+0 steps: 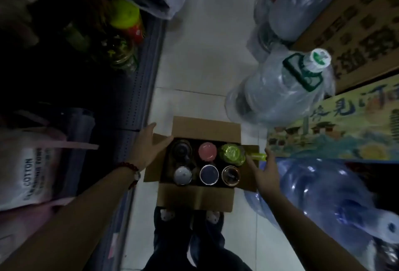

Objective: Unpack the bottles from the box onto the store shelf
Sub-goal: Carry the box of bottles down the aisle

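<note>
An open cardboard box (195,198) stands on the floor in front of my feet, holding several bottles seen from above. Their lids include a pink one (207,151), a yellow-green one (232,153), a dark blue one (209,174), a silver one (182,175) and a brown one (230,175). My left hand (149,147) rests flat on the box's left flap, fingers spread. My right hand (262,168) is at the right flap, fingers apart, touching the yellow-green bottle's handle. The store shelf (131,89) runs along the left, dark, with a yellow-green capped bottle (125,15) on it.
Large clear water jugs in plastic wrap (278,91) lie on the floor to the right, a blue jug (323,201) near my right arm. Printed cartons (356,33) stack at far right. A white cotton bag (28,175) hangs at the left. A tiled aisle runs ahead.
</note>
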### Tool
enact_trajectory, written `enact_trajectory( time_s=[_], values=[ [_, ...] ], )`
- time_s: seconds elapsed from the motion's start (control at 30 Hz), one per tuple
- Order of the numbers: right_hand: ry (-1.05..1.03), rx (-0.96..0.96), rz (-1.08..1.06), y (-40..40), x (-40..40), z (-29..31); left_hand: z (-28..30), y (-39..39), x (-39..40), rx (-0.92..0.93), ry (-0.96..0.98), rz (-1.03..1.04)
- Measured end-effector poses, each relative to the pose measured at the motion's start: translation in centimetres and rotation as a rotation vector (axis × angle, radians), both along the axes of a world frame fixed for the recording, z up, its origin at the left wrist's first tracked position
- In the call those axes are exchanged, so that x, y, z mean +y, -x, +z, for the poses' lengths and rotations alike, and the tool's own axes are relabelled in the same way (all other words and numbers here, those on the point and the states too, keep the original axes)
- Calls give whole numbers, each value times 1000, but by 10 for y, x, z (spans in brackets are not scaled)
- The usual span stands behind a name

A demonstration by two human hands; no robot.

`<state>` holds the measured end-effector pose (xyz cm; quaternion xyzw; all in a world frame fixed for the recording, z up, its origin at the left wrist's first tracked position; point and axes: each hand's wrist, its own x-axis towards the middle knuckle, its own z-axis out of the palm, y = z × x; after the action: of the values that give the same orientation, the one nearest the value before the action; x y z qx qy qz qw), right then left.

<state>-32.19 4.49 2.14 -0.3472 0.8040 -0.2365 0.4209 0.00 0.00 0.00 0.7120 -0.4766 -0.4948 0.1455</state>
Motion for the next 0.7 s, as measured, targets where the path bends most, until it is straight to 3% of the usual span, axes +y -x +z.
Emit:
enact_trajectory(
  time_s=[0.3,0.53,0.7],
  values=[
    [119,179,-32,-1,18,-87,-70,2,25,30,27,213],
    [112,263,-137,10,24,-109,-96,-7,45,93,-28,291],
    [63,215,-199,13,24,-116,-106,-3,51,225,-36,312]
  ],
)
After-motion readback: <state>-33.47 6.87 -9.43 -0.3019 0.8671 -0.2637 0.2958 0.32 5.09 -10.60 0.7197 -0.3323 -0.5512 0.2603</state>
